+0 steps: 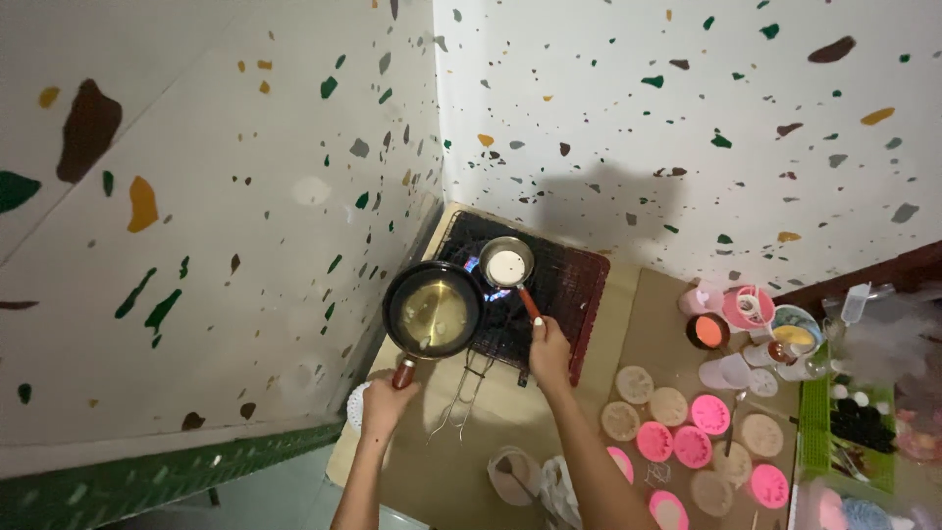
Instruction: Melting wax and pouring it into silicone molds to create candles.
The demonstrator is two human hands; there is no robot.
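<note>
Black round frying pan (433, 310) with a pale yellowish liquid in it: held by its reddish-brown handle, lifted just left of the dark wire grate (549, 285) of the gas stove, probably to keep it off the flame. Your left hand (385, 402), grip clamped around that handle, arm reaching straight up from below.

Small steel saucepan (506, 263) holding a white liquid: sits on the grate over a blue flame, its orange-red handle pointing toward you. Your right hand (549, 350), grip closed on the end of that handle, likely steadying the pan on the burner; forearm angled in from the lower right.

Brown surface (648, 324): carries the stove against the speckled wall corner.

Round pink and tan moulds (692, 447): laid in rows to the right, well apart from both hands.

Cups and small containers (746, 334): clustered beyond the moulds.
</note>
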